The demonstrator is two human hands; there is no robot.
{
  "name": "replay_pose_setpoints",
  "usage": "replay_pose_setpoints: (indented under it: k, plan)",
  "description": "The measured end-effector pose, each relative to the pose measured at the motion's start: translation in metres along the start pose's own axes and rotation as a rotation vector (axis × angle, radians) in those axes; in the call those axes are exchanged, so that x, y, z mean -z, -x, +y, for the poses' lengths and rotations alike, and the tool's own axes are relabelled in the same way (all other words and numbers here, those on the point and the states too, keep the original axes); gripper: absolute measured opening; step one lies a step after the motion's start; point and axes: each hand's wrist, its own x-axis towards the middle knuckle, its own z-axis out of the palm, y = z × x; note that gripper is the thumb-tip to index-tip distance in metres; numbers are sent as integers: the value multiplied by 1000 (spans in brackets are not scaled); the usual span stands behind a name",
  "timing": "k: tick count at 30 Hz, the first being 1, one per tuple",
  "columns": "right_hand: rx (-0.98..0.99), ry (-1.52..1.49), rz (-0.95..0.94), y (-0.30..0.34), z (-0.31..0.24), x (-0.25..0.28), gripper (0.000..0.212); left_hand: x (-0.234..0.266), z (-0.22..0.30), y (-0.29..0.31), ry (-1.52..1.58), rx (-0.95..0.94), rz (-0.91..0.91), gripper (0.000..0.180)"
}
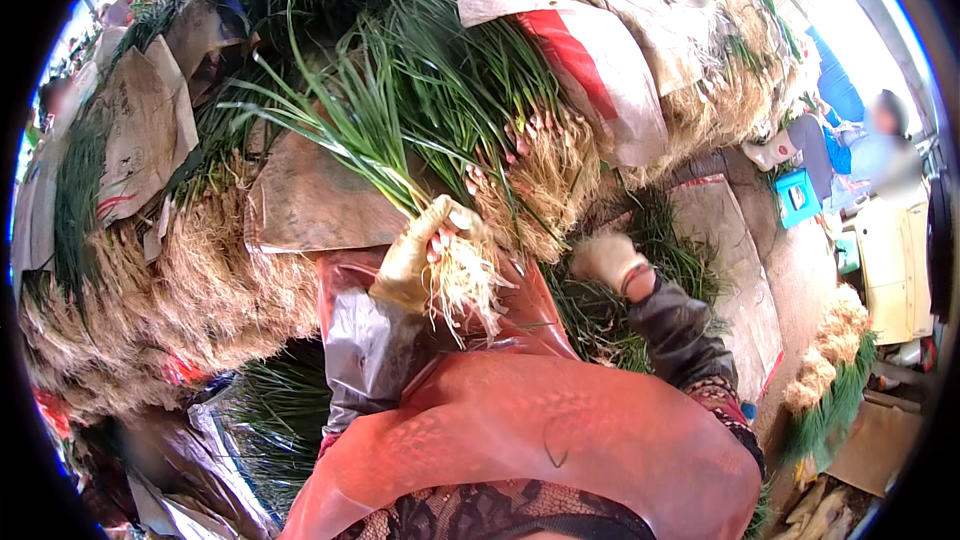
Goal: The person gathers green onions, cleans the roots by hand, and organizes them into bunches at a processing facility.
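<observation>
Left hand [420,260] around chives [400,155] (roots down)

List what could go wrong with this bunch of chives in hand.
The left hand grips the bunch only near its roots, so the long leaves could droop and bend or snap. Loose stalks might slip from the grip onto the red plastic sheet. The right hand, down among the heaped chives, could crush some.

Outdoor market stall in bright daylight, grey concrete floor [800,270] at right, flattened cardboard sheets [140,130] over heaped greens, blue plastic crate [798,198], pale wooden cabinet [895,270], a seated person blurred at far right
</observation>
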Motion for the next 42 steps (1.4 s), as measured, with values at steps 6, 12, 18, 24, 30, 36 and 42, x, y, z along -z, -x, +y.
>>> replay_pose_setpoints:
  k: [6,12,18,24,30,36,42]
  plan:
    - [-265,-169,975,-126,19,115,38,5,-6,-31,-287,-2,12,32]
    - [-115,-1201,611,-132,6,137,24,-7,4,-52,-400,-129,126,33]
    - [234,-1831,296,-68,-86,69,19,-15,-26,-64,-250,119,152,24]
    - [184,-903,1065,-56,-77,76,57,-11,-32,-25,-121,143,129,20]
    - [436,-569,940,-76,-75,72,41,-6,-29,-17,-184,67,121,16]
    - [255,-1807,758,-79,-21,73,23,-7,-25,-7,-294,-11,118,14]
    - [407,-1300,374,-39,-79,116,41,-5,-35,-14,-295,-57,75,14]
